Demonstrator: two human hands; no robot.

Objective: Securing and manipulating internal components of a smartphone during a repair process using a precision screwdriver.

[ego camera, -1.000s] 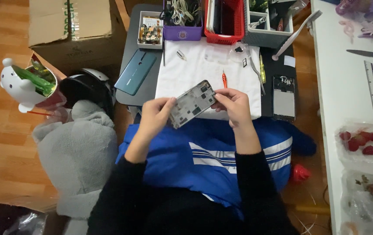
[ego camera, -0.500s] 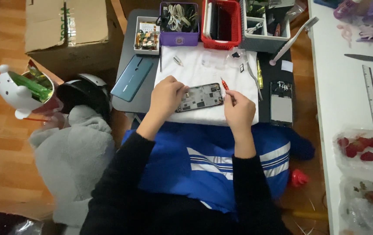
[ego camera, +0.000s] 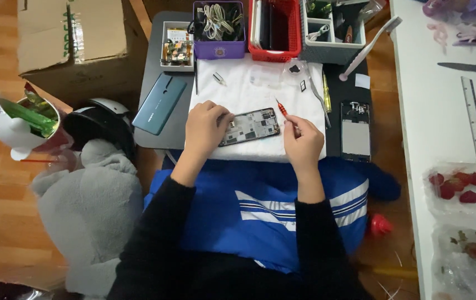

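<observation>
A small dark table [ego camera: 151,100] carries a white towel [ego camera: 238,91] at its middle, a teal phone cover [ego camera: 160,104] near its left edge, and baskets along its far edge

Left hand [ego camera: 205,126] steadies opened phone [ego camera: 250,126] on white cloth [ego camera: 249,89]; right hand [ego camera: 303,145] holds red screwdriver [ego camera: 283,111].

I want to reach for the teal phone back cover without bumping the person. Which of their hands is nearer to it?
Left. The left hand rests on the opened phone, just right of the teal back cover. The right hand, holding a red screwdriver, sits farther right, beyond the phone.
</observation>
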